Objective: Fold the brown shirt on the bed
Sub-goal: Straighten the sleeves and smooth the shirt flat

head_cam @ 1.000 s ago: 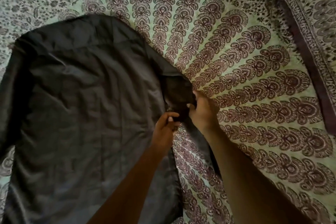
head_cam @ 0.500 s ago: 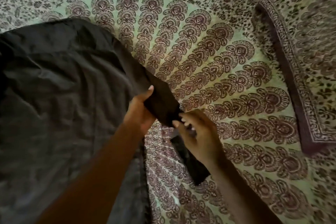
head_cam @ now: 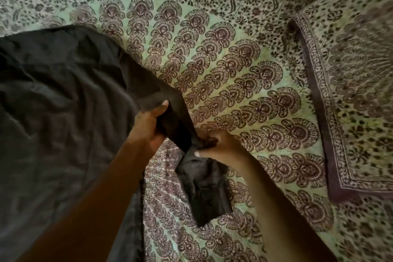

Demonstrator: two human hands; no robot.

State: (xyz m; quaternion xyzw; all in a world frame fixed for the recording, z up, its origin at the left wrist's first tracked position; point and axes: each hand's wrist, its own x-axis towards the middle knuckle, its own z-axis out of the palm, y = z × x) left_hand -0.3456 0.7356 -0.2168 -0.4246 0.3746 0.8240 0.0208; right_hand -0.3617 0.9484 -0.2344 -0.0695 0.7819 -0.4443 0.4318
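Underneath, the bed (head_cam: 244, 74) wears a green and maroon printed spread. Across its nine o'clock side the brown shirt (head_cam: 59, 112) lies flat, one sleeve (head_cam: 174, 117) running toward five o'clock. At three o'clock rests a matching pillow (head_cam: 350, 102). The left hand (head_cam: 148, 127) clasps the sleeve midway, thumb on top; the right hand (head_cam: 221, 147) pinches it near the cuff (head_cam: 208, 195).

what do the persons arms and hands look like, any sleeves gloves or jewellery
Both forearms are bare as far as the frame shows, with no sleeve in view. The left hand and the right hand wear no gloves, and no ring, watch or bracelet shows on either wrist. The nails that show are short and pale, with no visible polish.
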